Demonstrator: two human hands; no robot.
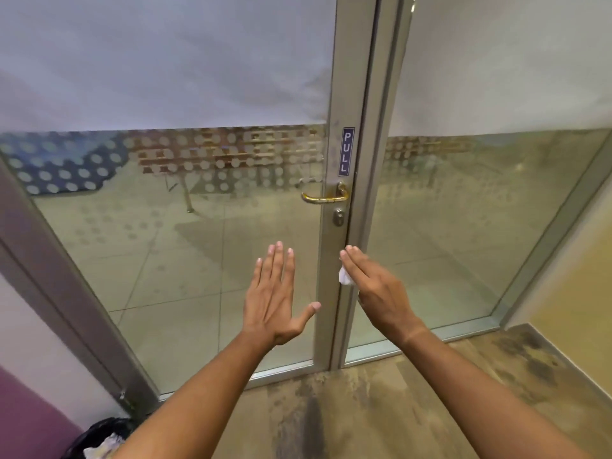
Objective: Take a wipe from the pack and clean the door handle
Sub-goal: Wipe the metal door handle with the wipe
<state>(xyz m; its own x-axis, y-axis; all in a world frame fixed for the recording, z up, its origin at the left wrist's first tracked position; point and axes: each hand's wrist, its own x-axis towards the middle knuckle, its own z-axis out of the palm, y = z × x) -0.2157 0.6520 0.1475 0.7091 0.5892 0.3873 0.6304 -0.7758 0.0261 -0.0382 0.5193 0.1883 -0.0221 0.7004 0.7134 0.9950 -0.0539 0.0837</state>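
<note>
A brass lever door handle (324, 197) sits on the grey metal frame of a glass door, under a blue PULL sign (346, 151) and above a round keyhole (338, 217). My right hand (374, 286) is raised below the handle, fingers together, holding a small crumpled white wipe (345, 276) that peeks out under the fingers. My left hand (276, 299) is held flat in front of the glass left of the frame, fingers spread, holding nothing. The wipe pack is not in view.
A second glass door (463, 226) stands to the right of the frame. A black bin bag (99, 438) with white waste sits at the bottom left. Stained wooden floor (331, 419) lies below; a yellow wall (576, 293) is on the right.
</note>
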